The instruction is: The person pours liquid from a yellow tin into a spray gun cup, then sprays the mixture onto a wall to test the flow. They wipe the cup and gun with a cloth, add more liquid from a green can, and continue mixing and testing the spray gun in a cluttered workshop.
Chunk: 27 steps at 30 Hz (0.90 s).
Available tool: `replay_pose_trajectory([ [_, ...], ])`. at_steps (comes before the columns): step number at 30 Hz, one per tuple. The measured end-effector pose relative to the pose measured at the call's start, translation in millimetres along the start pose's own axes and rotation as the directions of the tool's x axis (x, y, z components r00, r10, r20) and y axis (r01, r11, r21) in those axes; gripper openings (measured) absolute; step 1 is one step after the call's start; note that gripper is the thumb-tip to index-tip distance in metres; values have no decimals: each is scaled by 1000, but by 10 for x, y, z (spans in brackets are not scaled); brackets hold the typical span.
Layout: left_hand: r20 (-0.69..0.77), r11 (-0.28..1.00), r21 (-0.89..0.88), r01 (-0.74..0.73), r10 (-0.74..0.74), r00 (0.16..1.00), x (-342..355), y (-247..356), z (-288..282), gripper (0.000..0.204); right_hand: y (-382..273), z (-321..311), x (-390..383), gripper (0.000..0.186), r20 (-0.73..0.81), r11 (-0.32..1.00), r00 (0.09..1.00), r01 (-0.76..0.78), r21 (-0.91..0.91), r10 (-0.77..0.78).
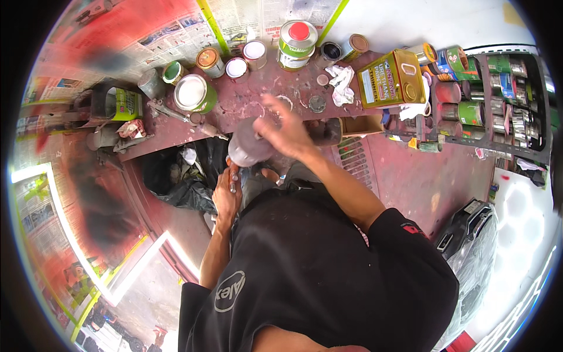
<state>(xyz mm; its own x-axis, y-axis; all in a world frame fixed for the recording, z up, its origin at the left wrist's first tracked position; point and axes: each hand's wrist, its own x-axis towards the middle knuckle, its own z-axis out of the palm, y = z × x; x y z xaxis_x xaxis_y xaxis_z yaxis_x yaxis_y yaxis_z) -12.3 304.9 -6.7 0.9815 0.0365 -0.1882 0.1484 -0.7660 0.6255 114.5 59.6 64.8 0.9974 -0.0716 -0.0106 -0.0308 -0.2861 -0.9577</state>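
Note:
In front of my body is a grey, paint-stained cup (249, 144), which appears to be the cup of a spray gun. My left hand (225, 196) is closed just below it, around a metal part that looks like the gun's handle; most of that part is covered by my fingers. Over the cup's right side, my right hand (286, 134) has its fingers stretched out and spread, smeared by motion. Whether its palm touches the cup is hard to tell. Another spray-gun-like metal tool (179, 114) lies on the bench to the left.
Paint cans, among them a green one (194, 94) and a red-capped tin (296, 44), line the stained bench (234, 100). A square yellow thinner tin (390, 82) stands right of crumpled tissue (342, 82). A can rack (498, 105) is far right; a black bag (182, 176) hangs below.

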Motion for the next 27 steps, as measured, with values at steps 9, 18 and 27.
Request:
replay_pose_trajectory([
  [9, 50, 993, -106, 44, -39, 998, -402, -329, -199, 25, 1427, -943, 539, 70, 19, 342, 973, -63, -937, 231],
  [18, -87, 902, -406, 149, -200, 976, -671, -233, -244, 19, 910, -1086, 680, 62, -170, 682, 980, -192, -706, 100],
  [27, -113, 800, -519, 301, -414, 903, -1029, -108, -91, 30, 1315, -1621, 1488, 41, -397, 716, 739, 162, -679, -544],
])
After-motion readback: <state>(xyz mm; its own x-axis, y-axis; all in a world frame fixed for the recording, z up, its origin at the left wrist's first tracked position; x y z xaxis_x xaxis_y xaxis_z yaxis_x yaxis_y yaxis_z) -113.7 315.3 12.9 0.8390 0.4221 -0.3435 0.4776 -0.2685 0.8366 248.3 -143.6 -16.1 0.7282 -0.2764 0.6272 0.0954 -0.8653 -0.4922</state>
